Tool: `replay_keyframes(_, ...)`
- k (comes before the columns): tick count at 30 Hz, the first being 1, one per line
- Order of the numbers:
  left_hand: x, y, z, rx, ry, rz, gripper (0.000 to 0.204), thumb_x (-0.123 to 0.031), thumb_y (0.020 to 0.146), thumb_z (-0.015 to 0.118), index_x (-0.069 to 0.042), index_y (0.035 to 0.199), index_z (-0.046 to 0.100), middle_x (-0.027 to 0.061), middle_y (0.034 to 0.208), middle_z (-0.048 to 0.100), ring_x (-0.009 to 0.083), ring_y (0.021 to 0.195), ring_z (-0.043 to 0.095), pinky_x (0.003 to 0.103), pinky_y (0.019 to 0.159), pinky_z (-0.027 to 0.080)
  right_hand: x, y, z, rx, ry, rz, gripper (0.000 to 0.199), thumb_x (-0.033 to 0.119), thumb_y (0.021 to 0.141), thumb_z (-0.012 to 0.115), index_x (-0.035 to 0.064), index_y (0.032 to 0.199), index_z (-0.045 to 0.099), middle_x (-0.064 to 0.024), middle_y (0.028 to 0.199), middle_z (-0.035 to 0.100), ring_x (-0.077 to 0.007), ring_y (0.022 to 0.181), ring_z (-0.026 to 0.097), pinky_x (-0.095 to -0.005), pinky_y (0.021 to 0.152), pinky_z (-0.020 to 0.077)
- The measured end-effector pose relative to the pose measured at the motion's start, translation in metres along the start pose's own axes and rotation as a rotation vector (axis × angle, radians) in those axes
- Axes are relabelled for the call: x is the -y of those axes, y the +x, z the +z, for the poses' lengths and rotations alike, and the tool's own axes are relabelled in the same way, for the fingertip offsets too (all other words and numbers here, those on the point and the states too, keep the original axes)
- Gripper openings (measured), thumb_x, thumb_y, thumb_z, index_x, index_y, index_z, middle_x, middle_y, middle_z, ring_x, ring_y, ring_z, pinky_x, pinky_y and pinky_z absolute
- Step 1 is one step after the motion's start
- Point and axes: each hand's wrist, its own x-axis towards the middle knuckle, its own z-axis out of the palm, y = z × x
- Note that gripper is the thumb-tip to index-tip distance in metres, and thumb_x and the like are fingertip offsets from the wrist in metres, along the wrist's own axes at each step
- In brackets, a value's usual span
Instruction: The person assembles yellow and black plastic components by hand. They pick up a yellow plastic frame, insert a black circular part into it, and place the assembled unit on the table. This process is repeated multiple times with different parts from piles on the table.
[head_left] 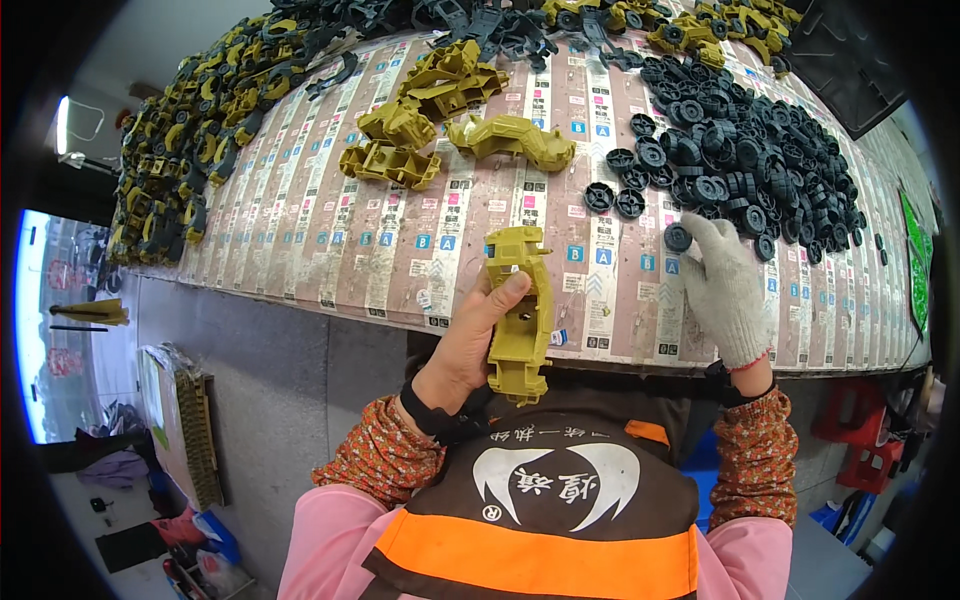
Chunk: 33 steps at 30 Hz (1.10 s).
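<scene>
My left hand point(465, 345), bare, grips an olive-yellow plastic toy car body point(520, 315) held upright over the table's near edge. My right hand point(722, 285), in a white knit glove, rests on the table and pinches a small black plastic wheel point(678, 237) at its fingertips. Just beyond that hand lies a large heap of black wheels point(745, 150).
The table point(330, 240) is covered with striped printed sheets. A few yellow car bodies point(440, 115) lie in the middle. Piles of yellow and black parts point(200, 130) line the far and left edges. Red stools point(865, 440) stand at the lower right, and a crate point(195, 435) sits on the floor at left.
</scene>
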Motion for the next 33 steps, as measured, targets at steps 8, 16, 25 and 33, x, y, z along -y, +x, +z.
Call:
replay_keyframes(8,0.004,-0.001,0.003,-0.007,-0.029,0.024,0.046,-0.037,0.105,0.071,-0.012,0.139,0.054,0.0029,0.114,0.066,0.0126,0.093,0.071,0.032,0.075,0.065,0.002,0.014,0.012,-0.081,-0.036,-0.147,0.038,0.006,0.09,0.068,0.0061,0.127,0.061,-0.0176,0.109,0.064,-0.0402,0.102,0.067,-0.0489,0.085,0.0553)
replay_keyframes(16,0.006,-0.005,0.008,-0.013,-0.033,-0.003,0.054,-0.047,0.104,0.069,-0.014,0.141,0.049,0.0055,0.115,0.065,0.0162,0.089,0.073,0.033,0.072,0.066,0.013,0.01,0.011,0.165,0.214,-0.041,0.041,0.012,0.096,0.067,0.0037,0.135,0.06,-0.0175,0.116,0.066,-0.0333,0.102,0.068,-0.041,0.091,0.0555)
replay_keyframes(25,0.018,-0.007,0.019,0.084,0.073,0.035,0.06,-0.037,0.104,0.072,-0.015,0.15,0.04,0.0036,0.126,0.062,0.0151,0.11,0.067,0.033,0.087,0.062,0.092,-0.02,0.012,0.33,1.281,0.529,0.041,0.02,0.11,0.053,0.0024,0.148,0.055,-0.0056,0.116,0.065,-0.0107,0.091,0.064,-0.0279,0.078,0.0563)
replay_keyframes(33,0.03,-0.004,0.018,0.108,0.306,0.2,0.079,-0.028,0.104,0.074,-0.015,0.163,0.024,0.0065,0.142,0.053,0.0167,0.127,0.057,0.034,0.107,0.049,0.094,-0.03,0.028,0.189,1.202,0.423,0.038,0.019,0.11,0.053,0.0037,0.143,0.061,-0.0043,0.111,0.068,-0.0104,0.088,0.063,-0.0278,0.079,0.0543)
